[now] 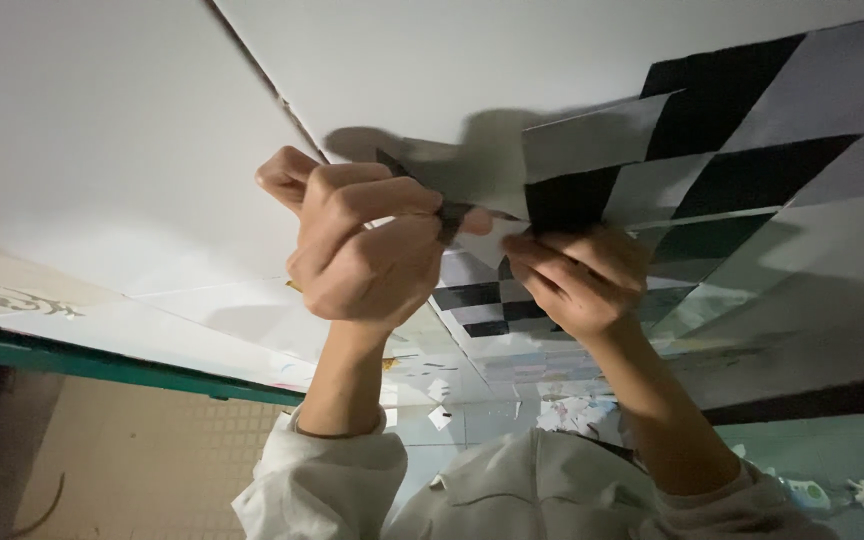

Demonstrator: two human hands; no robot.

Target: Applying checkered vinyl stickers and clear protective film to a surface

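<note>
A sheet with a black-and-white diamond pattern (752,130) lies against a white panel (512,60) on the right. Its near corner (592,160) is lifted off the panel. My left hand (367,250) is closed, pinching a small dark corner flap (449,218) between thumb and fingers. Just to the right, my right hand (577,280) is closed on the sheet's loose edge, its fingertips curled under the corner. The two hands almost touch. Both wrists come up out of white sleeves (322,480) at the bottom.
Another white panel (102,130) fills the left, split from the first by a dark seam. A green edge (102,365) runs below it. Scraps of paper (439,415) lie on a pale tiled surface beyond the hands. A small white object (812,492) sits at the bottom right.
</note>
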